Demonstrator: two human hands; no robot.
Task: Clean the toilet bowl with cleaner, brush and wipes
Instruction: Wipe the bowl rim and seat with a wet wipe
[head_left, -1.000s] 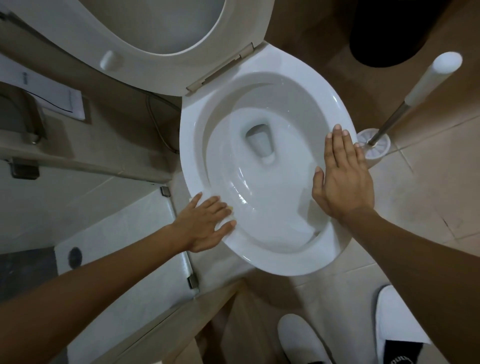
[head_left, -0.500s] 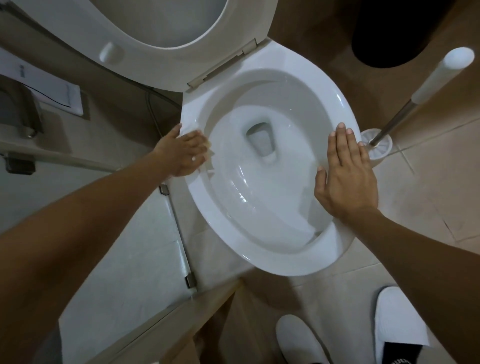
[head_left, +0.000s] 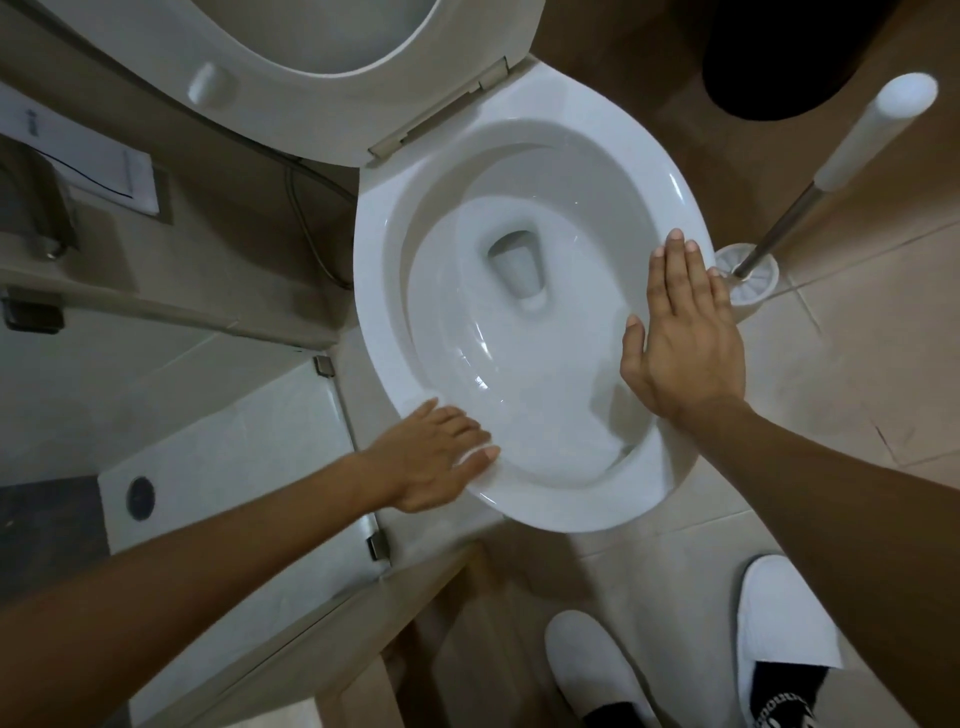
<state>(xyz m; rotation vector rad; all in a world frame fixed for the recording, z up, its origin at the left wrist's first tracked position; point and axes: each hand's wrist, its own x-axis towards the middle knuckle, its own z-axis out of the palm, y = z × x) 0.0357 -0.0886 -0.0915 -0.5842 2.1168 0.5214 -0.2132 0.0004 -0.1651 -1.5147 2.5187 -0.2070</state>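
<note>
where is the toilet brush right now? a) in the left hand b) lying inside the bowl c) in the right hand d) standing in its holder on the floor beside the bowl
d: the toilet brush stands in its holder on the floor beside the toilet bowl, while the right hand and the left hand both lie flat on the rim.

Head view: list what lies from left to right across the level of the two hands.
Left hand on the near-left rim → toilet bowl → right hand flat on the right rim → toilet brush holder on the floor.
</note>
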